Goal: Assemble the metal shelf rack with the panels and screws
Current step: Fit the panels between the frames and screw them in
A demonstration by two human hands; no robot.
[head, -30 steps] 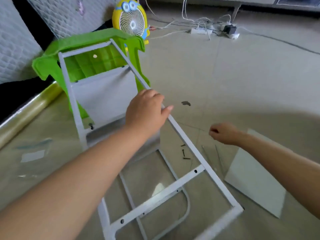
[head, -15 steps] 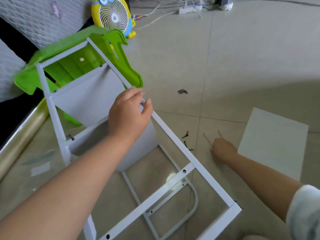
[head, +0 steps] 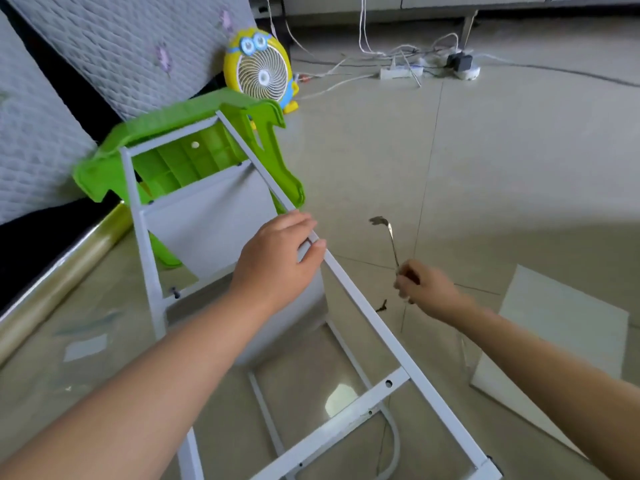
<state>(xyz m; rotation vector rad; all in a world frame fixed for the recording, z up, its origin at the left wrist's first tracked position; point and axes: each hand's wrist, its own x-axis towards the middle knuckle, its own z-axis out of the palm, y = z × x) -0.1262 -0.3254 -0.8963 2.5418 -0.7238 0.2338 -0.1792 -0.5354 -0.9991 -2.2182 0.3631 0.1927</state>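
Light for its length, by the look of the rack (head: 377,329): thin white tube, stiff along the rails, yet likely to twist with only one panel (head: 214,220) fitted. Smooth paint, so probably slippery. Best taken on a long rail near a cross-bar, never by the thin sheet.

Lies tilted, far end propped on the stool (head: 194,133), near end low by the floor (head: 485,168).

Held by the left hand (head: 277,261), grip clamped over the right-side rail about mid-length, fingers curled round the tube just beside the fitted panel's corner.

Right of the rail and clear of it, the right hand (head: 426,289), grip pinched together on a thin metal tool (head: 393,244), shaft pointing up and away. Cannot tell what kind.

Just below that hand, down on the floor near the rail, what seems a dark screw (head: 382,306).

Further right, flat on the floor, a loose panel (head: 554,341), well apart from both hands.

Probably calls next for bringing the tool to a screw hole.
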